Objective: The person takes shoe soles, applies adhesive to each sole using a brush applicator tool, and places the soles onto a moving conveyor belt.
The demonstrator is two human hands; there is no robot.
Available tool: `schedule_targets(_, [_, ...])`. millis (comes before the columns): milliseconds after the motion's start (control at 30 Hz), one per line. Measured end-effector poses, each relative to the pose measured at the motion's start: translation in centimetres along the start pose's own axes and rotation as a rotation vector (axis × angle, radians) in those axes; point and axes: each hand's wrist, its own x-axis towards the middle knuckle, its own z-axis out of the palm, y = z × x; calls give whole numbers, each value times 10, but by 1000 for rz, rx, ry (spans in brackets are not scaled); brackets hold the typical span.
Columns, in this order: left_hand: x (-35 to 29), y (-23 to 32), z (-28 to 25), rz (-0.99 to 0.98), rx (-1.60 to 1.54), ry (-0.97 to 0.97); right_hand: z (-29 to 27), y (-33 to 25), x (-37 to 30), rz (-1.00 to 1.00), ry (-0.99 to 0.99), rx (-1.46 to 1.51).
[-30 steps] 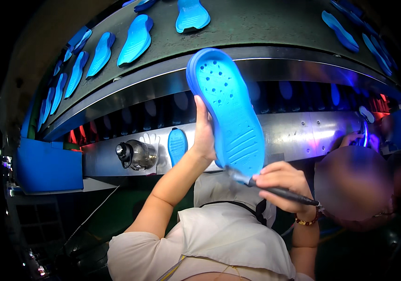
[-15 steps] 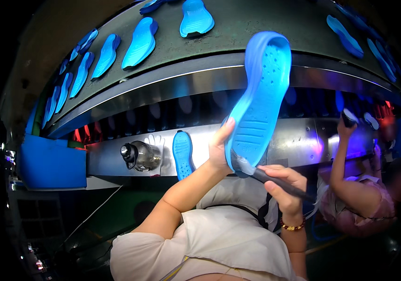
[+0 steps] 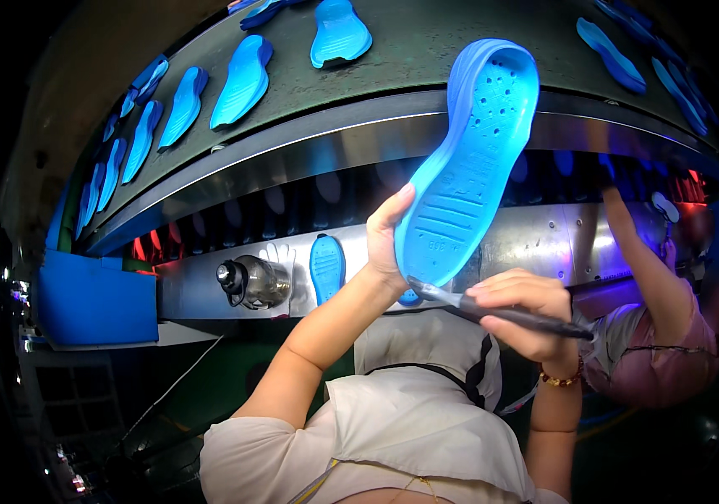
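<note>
Left hand [image 3: 386,238]: blue shoe sole [image 3: 465,181] is grasped, raised before metal tabletop [image 3: 194,290].
Right hand [image 3: 534,312]: brush [image 3: 462,301] is grasped, tip at sole's near end.
Brushwork: best kept light, sole steadied.

A blue shoe sole [image 3: 467,189] carries small moulded characters [image 3: 439,247] near its lower edge, with fainter, illegible marks [image 3: 468,170] mid-sole.

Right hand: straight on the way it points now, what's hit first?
Likely the lower end of the blue sole: the black-handled tool in the right hand leads, its tip at that edge. Touching or just short, I can't tell; depth is unclear.
</note>
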Motion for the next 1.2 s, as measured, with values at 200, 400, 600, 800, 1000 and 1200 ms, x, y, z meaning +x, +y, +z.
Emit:
schedule_targets(200, [8,12,-2,-151,-18,-12,11,-7,1,-54,-85,-102])
schedule_targets(400, [5,17,21,-535,410,326,-8,-4,2,18,-101,-133])
schedule_targets(600, [3,20,30,-768,724,359,-17,-1,-4,74,-350,-160])
schedule_targets(800, [8,22,15,-948,958,225,-28,7,-11,149,-645,-317])
schedule_targets(1000, [5,25,17,-911,912,185,-47,19,-14,185,-449,-231])
schedule_targets(1200, [0,23,-8,-753,486,287,-52,3,-14,636,-159,174])
